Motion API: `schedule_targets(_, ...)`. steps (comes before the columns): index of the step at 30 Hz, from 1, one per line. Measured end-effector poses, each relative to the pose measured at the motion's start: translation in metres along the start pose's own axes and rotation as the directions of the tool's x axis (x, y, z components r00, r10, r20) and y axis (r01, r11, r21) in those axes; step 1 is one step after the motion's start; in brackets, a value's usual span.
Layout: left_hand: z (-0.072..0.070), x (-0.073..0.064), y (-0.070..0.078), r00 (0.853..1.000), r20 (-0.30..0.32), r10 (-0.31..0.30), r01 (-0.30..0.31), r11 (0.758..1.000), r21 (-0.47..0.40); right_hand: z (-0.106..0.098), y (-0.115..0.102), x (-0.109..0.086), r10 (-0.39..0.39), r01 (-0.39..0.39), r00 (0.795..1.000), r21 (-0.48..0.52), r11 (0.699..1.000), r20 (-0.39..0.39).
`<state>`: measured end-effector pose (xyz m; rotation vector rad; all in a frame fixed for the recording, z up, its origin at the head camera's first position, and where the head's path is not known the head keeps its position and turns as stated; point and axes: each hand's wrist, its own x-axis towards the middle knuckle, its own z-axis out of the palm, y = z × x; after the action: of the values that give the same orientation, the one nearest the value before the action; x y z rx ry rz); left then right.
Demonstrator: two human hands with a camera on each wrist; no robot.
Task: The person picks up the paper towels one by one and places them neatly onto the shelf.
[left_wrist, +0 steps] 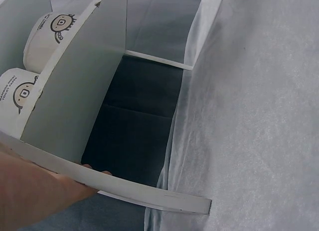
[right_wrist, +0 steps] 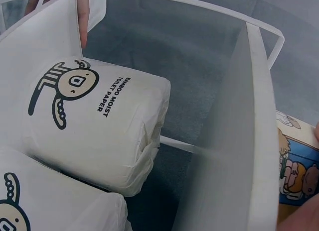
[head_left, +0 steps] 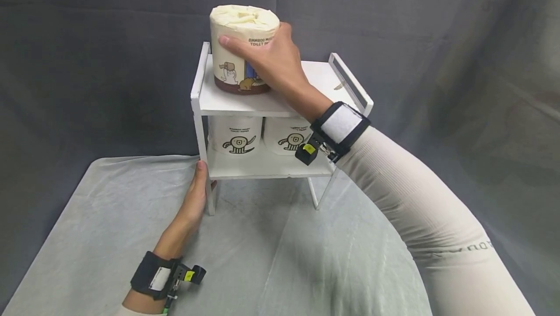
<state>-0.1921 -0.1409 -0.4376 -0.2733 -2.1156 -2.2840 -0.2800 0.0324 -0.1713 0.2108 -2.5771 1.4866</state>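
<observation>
My right hand [head_left: 282,63] grips a wrapped toilet paper roll [head_left: 236,75] from its right side, thumb across the front and the other fingers hidden behind it. The cream roll with cartoon animals and a brown base band stands upright over the left end of the white two-tier shelf's top board [head_left: 321,78]. Part of its blue picture [right_wrist: 299,164] shows in the right wrist view. Low down, my left hand [head_left: 194,204] holds the shelf's front left leg [head_left: 210,199], its fingertips [left_wrist: 107,173] coming round the far side.
Two white toilet paper rolls, one left [head_left: 238,133] and one right [head_left: 280,131], stand side by side on the lower board [head_left: 267,167]. A pale cloth [head_left: 131,199] covers the table below. Grey curtain [head_left: 109,63] hangs close behind the shelf.
</observation>
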Motion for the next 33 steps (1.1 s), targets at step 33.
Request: schedule_targets(33, 0.001, 0.001, -0.001, 0.999, 0.014, -0.029, 0.028, 0.998, 0.052, 0.015, 0.003, 0.013, -0.046, 0.045, 0.999, -0.035, 0.998, -0.020)
